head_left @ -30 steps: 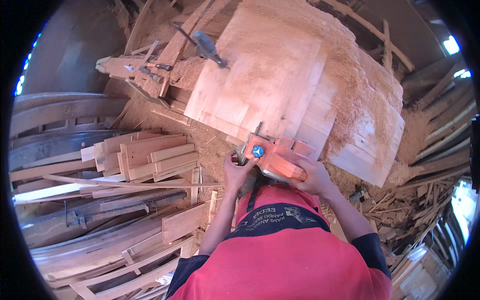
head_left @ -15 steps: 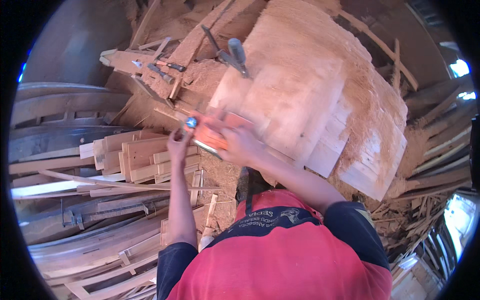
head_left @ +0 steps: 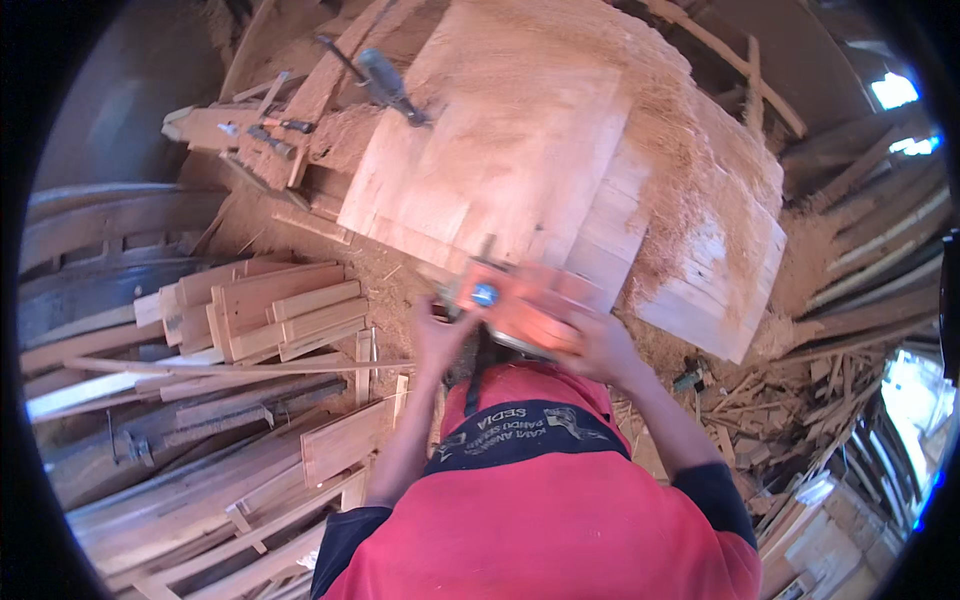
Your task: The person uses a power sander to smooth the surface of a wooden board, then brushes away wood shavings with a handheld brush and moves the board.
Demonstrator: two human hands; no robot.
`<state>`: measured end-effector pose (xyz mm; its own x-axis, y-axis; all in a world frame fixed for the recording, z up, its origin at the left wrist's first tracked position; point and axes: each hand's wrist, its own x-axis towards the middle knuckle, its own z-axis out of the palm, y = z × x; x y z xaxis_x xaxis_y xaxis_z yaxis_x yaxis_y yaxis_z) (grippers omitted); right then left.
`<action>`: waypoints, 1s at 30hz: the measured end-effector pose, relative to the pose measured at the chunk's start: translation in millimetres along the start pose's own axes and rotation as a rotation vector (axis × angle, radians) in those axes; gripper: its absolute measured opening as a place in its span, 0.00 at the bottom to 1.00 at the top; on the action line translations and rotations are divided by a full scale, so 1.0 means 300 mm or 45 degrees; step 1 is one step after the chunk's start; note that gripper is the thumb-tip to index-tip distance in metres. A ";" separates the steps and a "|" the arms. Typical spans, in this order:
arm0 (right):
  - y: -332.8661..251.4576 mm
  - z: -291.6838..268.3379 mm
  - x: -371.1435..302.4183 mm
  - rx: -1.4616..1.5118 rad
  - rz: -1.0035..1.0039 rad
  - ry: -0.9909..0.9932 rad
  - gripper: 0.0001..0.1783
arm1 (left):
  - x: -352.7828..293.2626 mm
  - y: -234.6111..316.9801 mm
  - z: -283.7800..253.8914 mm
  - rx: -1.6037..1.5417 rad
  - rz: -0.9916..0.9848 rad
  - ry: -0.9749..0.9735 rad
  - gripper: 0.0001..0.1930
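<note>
An orange electric planer [head_left: 522, 308] with a round blue knob rests at the near edge of a wide pale board panel [head_left: 500, 150], close to my body. My right hand [head_left: 603, 350] is wrapped round its rear handle. At the front end my left hand [head_left: 440, 335] grips the planer's side below the knob, its fingers partly hidden. A clamp with a grey-blue handle [head_left: 385, 78] stands at the panel's far left edge. Shavings [head_left: 690, 190] lie thick over the panel's right part.
Hand tools with dark handles [head_left: 275, 140] lie on a dusty beam at far left. Cut wood blocks [head_left: 275, 305] are stacked on the left, with long boards [head_left: 200, 490] nearer me. Scrap wood [head_left: 770, 420] is heaped on the right.
Both hands have moved the planer to the right and nearer my body, along the panel's near edge. The view has shifted, so the panel and clamp appear farther left and higher.
</note>
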<state>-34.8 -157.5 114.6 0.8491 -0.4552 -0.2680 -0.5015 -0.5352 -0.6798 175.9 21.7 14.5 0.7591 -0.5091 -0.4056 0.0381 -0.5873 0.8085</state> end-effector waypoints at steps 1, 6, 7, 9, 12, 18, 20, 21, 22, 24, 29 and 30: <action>0.027 -0.025 -0.047 -0.006 0.026 -0.012 0.19 | -0.050 0.027 0.038 -0.010 0.005 -0.008 0.39; 0.027 -0.026 -0.049 0.055 0.017 -0.006 0.18 | -0.049 0.022 0.034 0.062 -0.045 -0.009 0.43; 0.015 -0.015 -0.022 0.051 0.004 -0.017 0.18 | -0.028 0.020 0.010 0.077 -0.032 0.008 0.43; -0.033 0.022 0.060 0.112 -0.028 -0.001 0.17 | 0.037 0.009 -0.055 -0.010 -0.047 0.032 0.43; -0.117 0.079 0.199 0.091 -0.079 0.007 0.16 | 0.131 0.063 -0.182 0.021 -0.047 0.083 0.40; -0.305 0.183 0.474 0.054 -0.134 -0.038 0.24 | 0.362 -0.051 -0.415 0.004 -0.056 0.208 0.42; -0.361 0.213 0.558 0.096 -0.129 -0.067 0.24 | 0.438 -0.072 -0.490 0.001 -0.061 0.225 0.42; -0.386 0.230 0.600 0.142 -0.121 -0.091 0.24 | 0.477 -0.081 -0.527 0.004 -0.063 0.238 0.42; -0.405 0.253 0.648 0.164 -0.208 -0.054 0.23 | 0.516 -0.102 -0.567 -0.017 -0.052 0.238 0.41; -0.464 0.282 0.747 0.189 -0.304 -0.064 0.21 | 0.595 -0.138 -0.665 -0.071 -0.034 0.214 0.38; -0.505 0.335 0.802 0.250 -0.362 0.050 0.19 | 0.656 -0.083 -0.733 -0.201 -0.055 0.181 0.32; -0.475 0.322 0.784 0.235 -0.379 0.078 0.19 | 0.625 -0.040 -0.710 -0.083 -0.153 0.132 0.33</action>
<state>252.4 -119.5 82.5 0.9391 -0.3436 -0.0022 -0.1906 -0.5157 -0.8353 456.2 67.3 19.6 0.8095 -0.3677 -0.4577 0.1724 -0.5963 0.7840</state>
